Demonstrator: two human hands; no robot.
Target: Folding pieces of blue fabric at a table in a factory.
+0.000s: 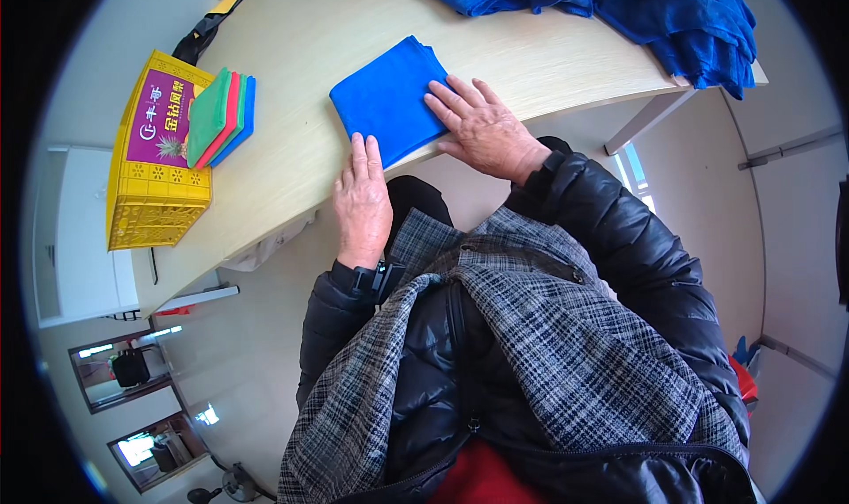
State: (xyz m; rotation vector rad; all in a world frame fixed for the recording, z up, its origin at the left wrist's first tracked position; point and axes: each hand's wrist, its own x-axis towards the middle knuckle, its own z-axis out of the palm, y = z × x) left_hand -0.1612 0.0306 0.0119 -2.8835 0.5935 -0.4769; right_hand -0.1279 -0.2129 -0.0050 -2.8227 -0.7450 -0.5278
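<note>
A folded blue cloth point(385, 97) lies flat on the pale bench point(287, 35), close to its near edge, in front of the person. Both hands are open and hold nothing closed between the fingers. The left hand point(363, 205) comes almost straight up from below, its back turned to the camera. Its fingers are extended and set close together, and the fingertips touch the near left side of the cloth. A dark band point(376, 280) is around this wrist. The right hand point(482, 126) comes from the lower right and is inclined toward the left, also with the back upward. Its fingers are a little spread, with the fingertips resting on the right side of the cloth, and the thumb is near the bench edge. Both forearms are in dark padded sleeves, the right elbow bent outward. On the left there is a yellow basket point(159, 194), and just beside it a stack of folded cloths point(212, 115) in green, red and blue. At the far right of the bench lies a loose blue cloth pile point(681, 22).
</note>
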